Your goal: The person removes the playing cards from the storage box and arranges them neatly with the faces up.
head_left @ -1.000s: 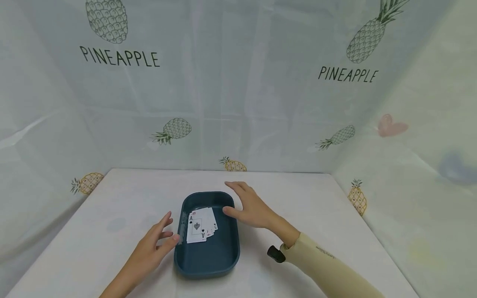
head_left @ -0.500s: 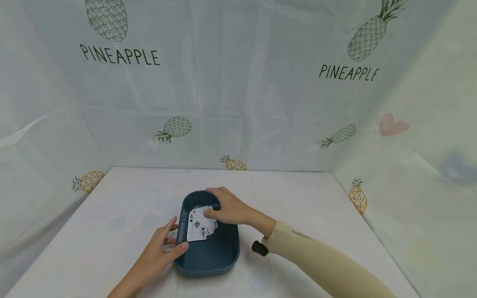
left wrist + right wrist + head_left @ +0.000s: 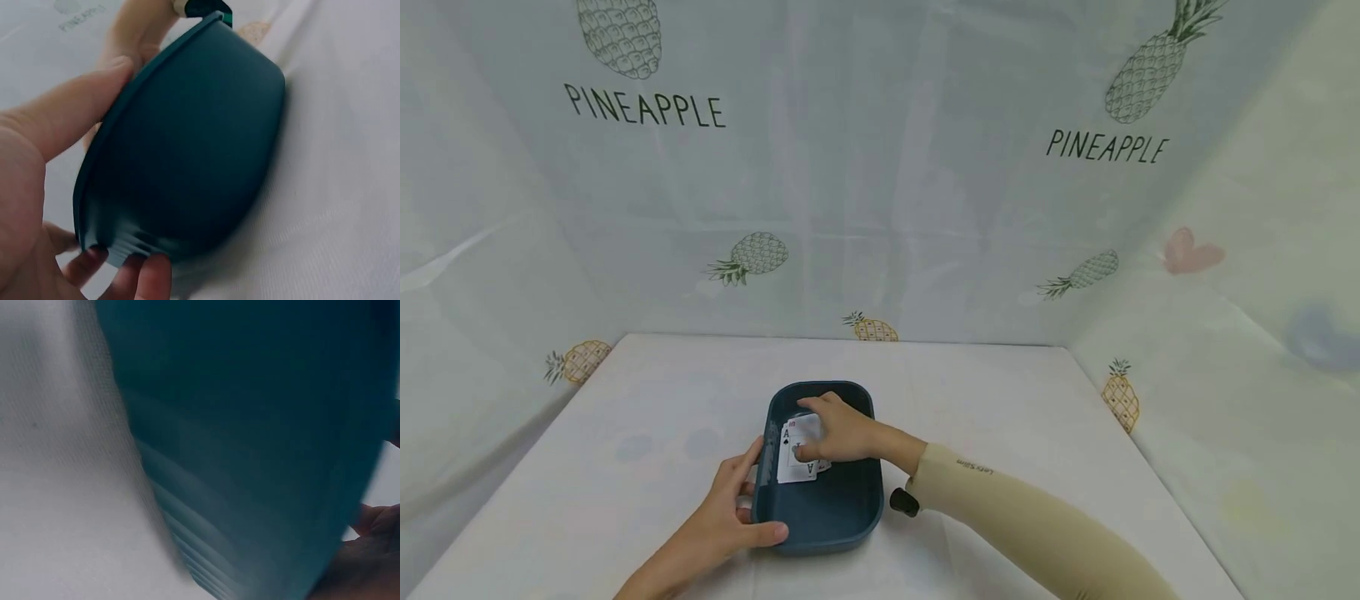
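A dark teal tray (image 3: pixel 827 515) with rounded corners stands on the white table. Inside it, toward the left side, lies a loose stack of playing cards (image 3: pixel 795 472), an ace of spades on top. My left hand (image 3: pixel 722 515) grips the tray's left side, thumb over the rim and fingers against the outer wall, as the left wrist view of the tray wall (image 3: pixel 194 137) also shows. My right hand (image 3: pixel 844 431) reaches into the tray over the cards, thumb and index finger spread across them, hiding their right part. In the right wrist view the tray's wall (image 3: pixel 250 425) blocks most of the hand.
The white tabletop (image 3: pixel 985 433) surrounds the tray. Pineapple-printed cloth (image 3: pixel 880 208) hangs behind the table and on both sides. A small black device (image 3: pixel 904 502) sits at the right wrist, beside the beige sleeve (image 3: pixel 1015 517).
My right hand has moved left from the tray's right rim and down over the cards. My left hand has come from beside the tray to grip its left rim.
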{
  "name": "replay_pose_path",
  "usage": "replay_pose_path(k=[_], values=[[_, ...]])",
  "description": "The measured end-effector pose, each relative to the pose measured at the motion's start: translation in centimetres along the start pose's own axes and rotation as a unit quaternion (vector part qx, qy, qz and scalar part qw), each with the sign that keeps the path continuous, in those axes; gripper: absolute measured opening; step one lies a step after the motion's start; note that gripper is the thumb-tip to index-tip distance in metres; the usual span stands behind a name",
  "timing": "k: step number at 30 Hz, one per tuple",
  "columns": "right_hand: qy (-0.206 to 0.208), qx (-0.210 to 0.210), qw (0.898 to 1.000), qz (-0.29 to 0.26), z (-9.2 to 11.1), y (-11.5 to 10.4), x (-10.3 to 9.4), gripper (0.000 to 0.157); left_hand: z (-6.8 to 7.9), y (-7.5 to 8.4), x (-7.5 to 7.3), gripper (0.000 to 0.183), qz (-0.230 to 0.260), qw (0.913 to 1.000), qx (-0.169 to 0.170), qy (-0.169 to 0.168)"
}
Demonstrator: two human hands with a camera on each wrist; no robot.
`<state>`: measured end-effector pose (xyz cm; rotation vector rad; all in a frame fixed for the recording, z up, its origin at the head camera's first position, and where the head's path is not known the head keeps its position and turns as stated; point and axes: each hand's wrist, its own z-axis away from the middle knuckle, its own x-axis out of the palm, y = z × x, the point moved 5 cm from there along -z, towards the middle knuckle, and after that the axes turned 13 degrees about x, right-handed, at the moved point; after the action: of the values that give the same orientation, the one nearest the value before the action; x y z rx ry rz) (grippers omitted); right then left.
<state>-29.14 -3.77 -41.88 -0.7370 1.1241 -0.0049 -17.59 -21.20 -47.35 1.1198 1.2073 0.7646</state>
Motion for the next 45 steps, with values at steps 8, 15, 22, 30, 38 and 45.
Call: replay_pose_path(k=[8,15,22,30,38,45], values=[[0.005,0.002,1.000,0.004,-0.4,0.6,1.0,0.086,-0.2,-0.4,-0.1,0.122,0.001,0.9999,0.004,-0.012],[0.017,0.015,0.998,0.053,-1.0,0.9,1.8,0.087,-0.1,-0.5,-0.1,0.120,0.031,0.9989,0.029,-0.019],[0.027,0.028,0.995,0.090,-1.3,1.3,2.8,0.091,0.1,-0.2,0.7,0.120,0.188,0.9770,0.060,-0.080],[0.047,0.024,0.992,0.112,-1.6,1.6,3.4,0.091,0.1,0.1,0.7,0.117,0.209,0.9719,0.067,-0.084],[0.058,0.026,0.990,0.128,-1.6,1.3,3.2,0.086,0.0,0.1,-0.3,0.115,0.148,0.9859,0.054,-0.055],[0.065,0.022,0.989,0.130,-1.4,0.9,2.6,0.082,-0.1,0.5,-0.8,0.113,-0.004,0.9980,0.059,-0.019]])
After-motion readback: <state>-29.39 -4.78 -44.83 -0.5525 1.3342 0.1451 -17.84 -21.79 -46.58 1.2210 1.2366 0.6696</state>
